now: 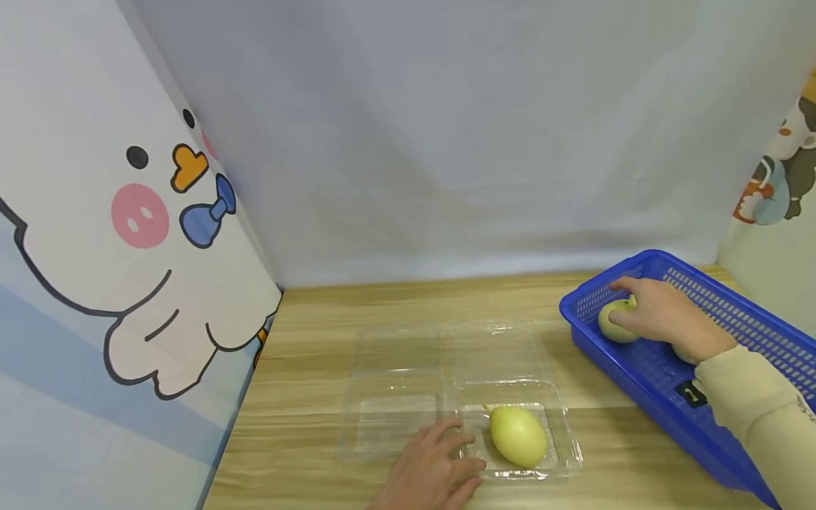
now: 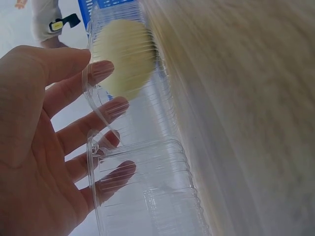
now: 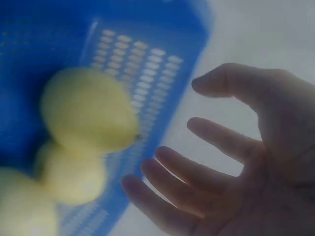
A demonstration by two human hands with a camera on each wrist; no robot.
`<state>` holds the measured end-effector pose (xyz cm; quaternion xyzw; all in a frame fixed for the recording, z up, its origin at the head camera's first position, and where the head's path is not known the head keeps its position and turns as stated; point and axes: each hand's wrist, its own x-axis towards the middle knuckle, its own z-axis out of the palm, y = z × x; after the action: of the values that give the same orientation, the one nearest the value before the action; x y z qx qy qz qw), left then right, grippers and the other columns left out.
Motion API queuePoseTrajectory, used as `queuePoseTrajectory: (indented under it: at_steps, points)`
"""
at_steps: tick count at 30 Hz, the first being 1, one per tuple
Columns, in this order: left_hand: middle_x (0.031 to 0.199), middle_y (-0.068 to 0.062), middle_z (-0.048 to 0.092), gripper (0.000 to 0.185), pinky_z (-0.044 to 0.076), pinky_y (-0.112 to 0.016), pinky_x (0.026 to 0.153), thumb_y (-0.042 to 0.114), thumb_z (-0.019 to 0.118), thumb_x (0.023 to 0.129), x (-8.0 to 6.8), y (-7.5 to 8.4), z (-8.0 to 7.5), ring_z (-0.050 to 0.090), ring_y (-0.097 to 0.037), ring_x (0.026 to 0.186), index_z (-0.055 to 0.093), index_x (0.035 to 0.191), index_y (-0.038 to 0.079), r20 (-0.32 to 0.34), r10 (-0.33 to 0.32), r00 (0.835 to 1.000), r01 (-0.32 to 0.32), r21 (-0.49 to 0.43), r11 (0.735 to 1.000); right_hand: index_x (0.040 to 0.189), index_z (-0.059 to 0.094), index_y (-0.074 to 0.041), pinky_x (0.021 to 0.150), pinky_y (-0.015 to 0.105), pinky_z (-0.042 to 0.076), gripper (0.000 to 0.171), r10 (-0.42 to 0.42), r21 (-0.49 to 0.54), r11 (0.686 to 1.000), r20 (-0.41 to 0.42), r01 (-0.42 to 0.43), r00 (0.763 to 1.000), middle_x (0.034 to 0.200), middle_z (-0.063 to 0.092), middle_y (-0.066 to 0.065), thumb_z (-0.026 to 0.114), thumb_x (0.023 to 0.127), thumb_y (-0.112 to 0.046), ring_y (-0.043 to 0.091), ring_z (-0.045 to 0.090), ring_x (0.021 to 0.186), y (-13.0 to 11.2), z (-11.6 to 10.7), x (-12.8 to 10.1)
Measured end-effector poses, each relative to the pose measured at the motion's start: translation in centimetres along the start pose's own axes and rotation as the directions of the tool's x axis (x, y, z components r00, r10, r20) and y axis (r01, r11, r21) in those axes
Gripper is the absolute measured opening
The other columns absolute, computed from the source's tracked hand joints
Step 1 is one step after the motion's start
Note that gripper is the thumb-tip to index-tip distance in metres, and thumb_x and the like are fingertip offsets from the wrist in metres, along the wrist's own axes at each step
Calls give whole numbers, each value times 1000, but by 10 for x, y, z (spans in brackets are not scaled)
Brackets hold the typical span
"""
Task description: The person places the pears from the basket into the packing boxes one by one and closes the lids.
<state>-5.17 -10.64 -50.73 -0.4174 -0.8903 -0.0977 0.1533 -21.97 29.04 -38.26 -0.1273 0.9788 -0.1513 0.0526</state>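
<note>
Head view: right hand (image 1: 666,317) over basket (image 1: 752,397) pear (image 1: 617,322)

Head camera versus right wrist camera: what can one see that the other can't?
Only the head view shows the clear plastic tray, the pear in it, the left hand and the cartoon duck wall. Only the right wrist view shows three pears together. Both show the blue basket and the right hand.
</note>
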Motion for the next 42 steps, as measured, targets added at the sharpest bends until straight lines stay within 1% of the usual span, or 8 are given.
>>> queuePoseTrajectory:
  at_steps: [5,9,13,19,24,34,38,42]
  points:
    - [126,3,78,18,61,-37,97,41,69,101,0,1,-1,66,-22,128,83,109,32,10,1,1000,-1,-12,1000,142,53,15,95,75,50,69,13,-13,1000,90,-12,996,132,60,45,76,93,-27,66,56,121,29,16,2]
    - [126,3,78,16,61,-37,96,41,72,100,0,1,-1,66,-22,128,83,108,33,0,-5,1000,5,-11,1000,140,53,15,91,73,53,72,-43,-23,999,73,44,996,123,64,44,79,87,-25,64,61,114,41,33,4]
    - [125,3,78,16,61,-36,96,42,72,99,0,0,0,66,-21,127,83,107,33,-11,0,1000,0,-10,1000,142,50,14,92,74,53,75,-55,-30,998,59,57,997,123,63,45,80,82,-20,66,58,117,46,46,6]
    - [123,3,79,16,62,-35,94,42,73,99,1,1,1,67,-21,126,84,106,32,-20,9,1000,-10,-13,1000,140,53,13,90,72,54,78,-65,-24,998,55,66,996,121,65,43,85,75,-17,62,63,112,47,50,6]
    - [124,3,79,16,62,-34,94,42,72,100,0,1,2,67,-21,127,84,107,33,-19,3,1000,-4,-9,1000,139,56,10,90,72,54,77,-63,-27,998,44,64,997,124,67,40,88,75,-19,61,65,111,42,39,5]
    - [123,3,79,17,62,-36,95,41,71,101,1,0,0,66,-21,127,84,107,31,-5,-9,1000,9,-35,999,148,51,7,88,70,53,80,-38,-2,999,-53,38,998,131,63,40,87,85,-24,57,63,114,15,1,1]
    - [123,3,79,17,61,-36,95,41,71,100,1,0,1,65,-21,127,84,107,31,-2,-8,1000,8,-33,999,148,53,3,83,64,55,78,-69,-3,998,-97,69,993,128,67,36,87,85,-27,52,65,111,-5,-9,-2]
    - [124,3,79,17,61,-36,95,41,71,100,1,1,0,65,-21,127,84,107,32,-3,-9,1000,9,-30,999,146,58,-2,76,56,57,76,-131,7,991,-139,134,982,121,70,31,89,82,-27,44,68,105,-31,-6,-7]
